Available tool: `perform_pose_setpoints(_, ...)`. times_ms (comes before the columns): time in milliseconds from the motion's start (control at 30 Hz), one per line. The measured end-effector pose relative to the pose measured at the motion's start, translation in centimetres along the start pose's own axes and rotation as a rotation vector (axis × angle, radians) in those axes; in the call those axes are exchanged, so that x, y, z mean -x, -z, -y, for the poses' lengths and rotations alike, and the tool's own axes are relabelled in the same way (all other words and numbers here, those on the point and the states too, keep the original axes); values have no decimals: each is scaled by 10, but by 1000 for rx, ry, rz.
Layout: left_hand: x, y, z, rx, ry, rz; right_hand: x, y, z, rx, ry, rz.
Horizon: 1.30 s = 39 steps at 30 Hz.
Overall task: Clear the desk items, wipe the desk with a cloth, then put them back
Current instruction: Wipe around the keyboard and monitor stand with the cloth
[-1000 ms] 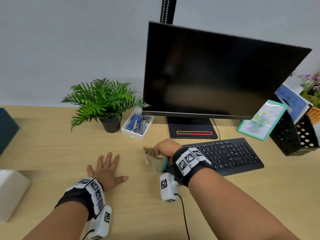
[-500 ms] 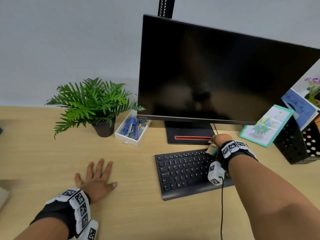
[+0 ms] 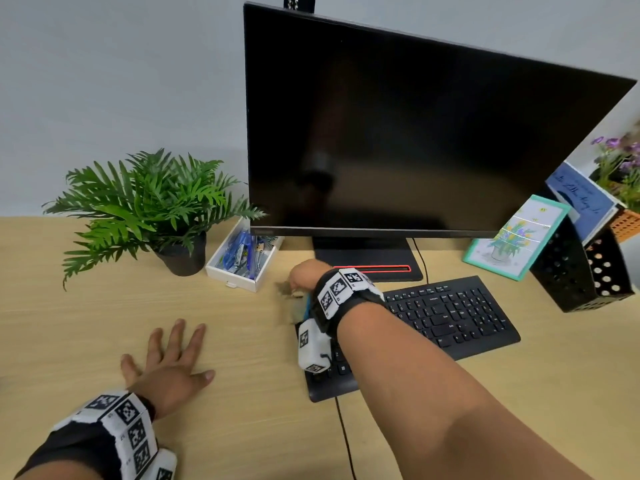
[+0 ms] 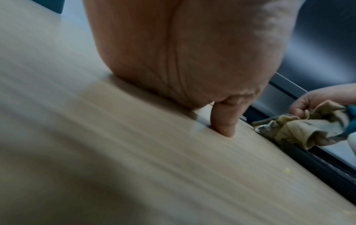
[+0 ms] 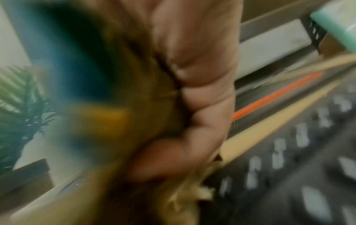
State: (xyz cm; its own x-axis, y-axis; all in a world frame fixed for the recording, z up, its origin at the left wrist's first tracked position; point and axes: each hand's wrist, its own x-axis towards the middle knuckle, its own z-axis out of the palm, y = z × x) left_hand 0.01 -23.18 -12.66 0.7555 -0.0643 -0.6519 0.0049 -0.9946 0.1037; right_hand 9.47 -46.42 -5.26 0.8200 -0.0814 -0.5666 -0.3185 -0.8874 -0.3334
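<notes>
I see the right hand (image 3: 304, 276) bunching the tan cloth (image 4: 300, 129) in curled fingers on the desk (image 3: 242, 427), at the keyboard's (image 3: 450, 313) 9 o'clock end. At 7 o'clock, the left hand (image 3: 169, 372) lies flat, fingers spread.

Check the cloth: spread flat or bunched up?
Bunched up: the cloth sits crumpled in folds, gripped by the right hand on the desk.

The head view looks forward and down on the surface (image 3: 242, 427) from above. Both wrist views sit very low and close. The left wrist view shares the cloth (image 4: 300, 129) with it.
</notes>
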Motion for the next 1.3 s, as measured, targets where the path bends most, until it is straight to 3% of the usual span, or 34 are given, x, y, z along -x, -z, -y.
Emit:
perform_pose_setpoints(67, 0, 0, -1, -6, 6, -11, -2, -1, 7, -55, -23, -1)
perform_pose_setpoints(200, -1, 1, -2, 2, 8, 4, -14, 18, -19, -8, -9, -261)
perform_pose_setpoints(300, 0, 2, -2, 11, 10, 5, -32, 28, -47, -131, -154, -434)
perform_pose_setpoints(400, 3, 4, -4, 19, 3, 16, -47, 22, -68, -123, -271, -465)
perform_pose_setpoints(567, 4, 6, -3, 19, 0, 28, -56, 23, -67, -47, -220, -353)
perform_pose_setpoints(800, 4, 6, -4, 17, 7, 15, -52, 16, -32, -35, 0, -169)
perform_pose_setpoints(967, 4, 5, -5, 11, 8, 7, -52, 9, -26, 25, -45, -330)
perform_pose_setpoints(1100, 4, 5, -3, 14, 4, 11, -38, -9, -8, 225, 63, -231)
perform_pose_setpoints(1200, 3, 4, -1, 21, 0, 11, -36, -10, -5, 125, 124, -58)
perform_pose_setpoints(1300, 1, 3, -1, 15, -7, 7, -31, 4, -27, -308, 51, -73)
